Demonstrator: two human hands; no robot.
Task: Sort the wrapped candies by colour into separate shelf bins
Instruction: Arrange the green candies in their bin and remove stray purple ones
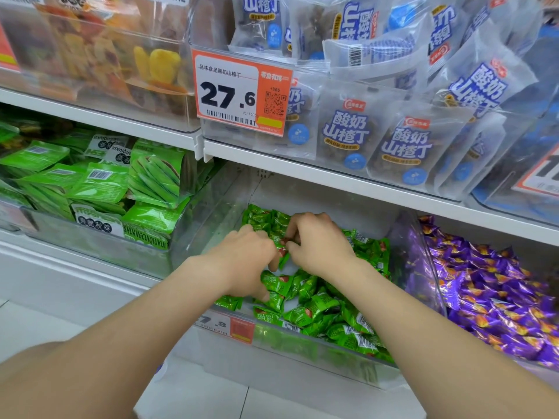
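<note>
Working in the clear plastic shelf bin (208,231), both hands are down among the glossy green wrapped candies (317,309) that fill it. The left hand (242,261), towards the bin's front left, has its fingers curled into the pile and grips a few pieces. The right hand (314,243), just beyond and close against it, pinches one green wrapper with a red patch.

The step looks like picking through for strays. It pays to lift each piece clear and check its colour before letting go, rather than raking blind. No odd colour shows plainly among them.

Right of the bin, past its clear wall, lie the shiny purple wrapped candies (499,297); anything purple belongs there. Left of the bin sit flat green snack packets (151,176), and above it stand pale blue-lettered pouches (344,131). Neither seems part of the sort.
</note>
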